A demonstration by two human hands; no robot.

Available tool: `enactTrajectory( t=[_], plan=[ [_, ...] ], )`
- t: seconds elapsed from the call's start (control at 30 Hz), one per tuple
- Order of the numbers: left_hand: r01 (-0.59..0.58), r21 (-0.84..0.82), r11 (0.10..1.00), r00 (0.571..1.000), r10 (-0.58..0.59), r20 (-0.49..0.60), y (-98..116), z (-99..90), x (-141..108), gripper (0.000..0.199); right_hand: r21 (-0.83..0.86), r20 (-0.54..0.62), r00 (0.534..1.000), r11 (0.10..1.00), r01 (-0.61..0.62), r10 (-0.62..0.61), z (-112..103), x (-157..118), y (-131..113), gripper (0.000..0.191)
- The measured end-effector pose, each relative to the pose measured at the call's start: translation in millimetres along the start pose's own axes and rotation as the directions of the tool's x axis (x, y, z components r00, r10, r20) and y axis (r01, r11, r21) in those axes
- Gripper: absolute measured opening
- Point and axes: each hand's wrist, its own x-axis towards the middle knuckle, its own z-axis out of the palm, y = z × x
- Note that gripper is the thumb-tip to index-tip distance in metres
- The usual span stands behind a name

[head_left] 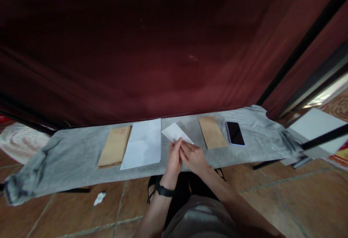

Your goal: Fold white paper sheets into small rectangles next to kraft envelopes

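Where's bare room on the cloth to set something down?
Bare gray cloth: left of the brown stack, and right of the phone, wrinkled toward that end. Crowded: the middle, where left hand and right hand meet at the folded white paper, between the white sheets and the lone brown paper.

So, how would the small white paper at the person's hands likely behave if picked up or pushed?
The small white paper is probably light, since it looks thin. It appears folded, so it may be a bit stiffer than the larger white paper, though likely still easy to bend. Its flat shape suggests it would slide rather than roll.
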Motion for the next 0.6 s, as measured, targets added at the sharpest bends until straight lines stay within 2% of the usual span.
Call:
enactTrajectory(
  t=[0.07,0.13,0.2,0.27,0.33,0.4,0.43,0.53,0.6],
  plan=[
    [0.099,-0.108,0.989,0.992,-0.107,-0.067,9,-5.6,1,0.051,0.123,-0.012,0.999,0.992,0.035,-0.034,2,-11,-3,0.034],
    [0.174,-0.145,0.974,0.982,-0.182,-0.044,21,-13.4,1,0.05,0.244,-0.08,0.997,0.97,0.004,0.016,-3,-19,3,0.033],
    [0.232,-0.148,0.961,0.971,-0.219,0.099,34,-19.6,2,0.052,0.322,-0.183,0.977,0.946,-0.048,0.112,-15,-22,14,0.033],
    [0.276,-0.127,0.953,0.936,-0.237,0.258,45,-23.2,6,0.055,0.377,-0.294,0.934,0.923,-0.08,0.201,-29,-21,27,0.032],
    [0.309,-0.089,0.947,0.902,-0.262,0.344,48,-26.0,15,0.055,0.404,-0.376,0.885,0.908,-0.11,0.275,-38,-19,38,0.029],
    [0.33,-0.041,0.943,0.89,-0.297,0.345,42,-30.3,26,0.052,0.395,-0.397,0.866,0.908,-0.137,0.303,-40,-19,48,0.028],
    [0.335,-0.014,0.942,0.894,-0.313,0.322,35,-33.5,32,0.05,0.38,-0.386,0.872,0.913,-0.148,0.302,-37,-21,52,0.028],
    [0.366,0.088,0.926,0.891,-0.376,0.253,9,-47.1,45,0.043,0.302,-0.317,0.909,0.937,-0.175,0.271,-18,-31,63,0.03],
    [0.34,0.176,0.924,0.909,-0.371,0.19,-7,-56.8,48,0.042,0.224,-0.27,0.932,0.957,-0.182,0.24,0,-41,70,0.032]
  ],
)
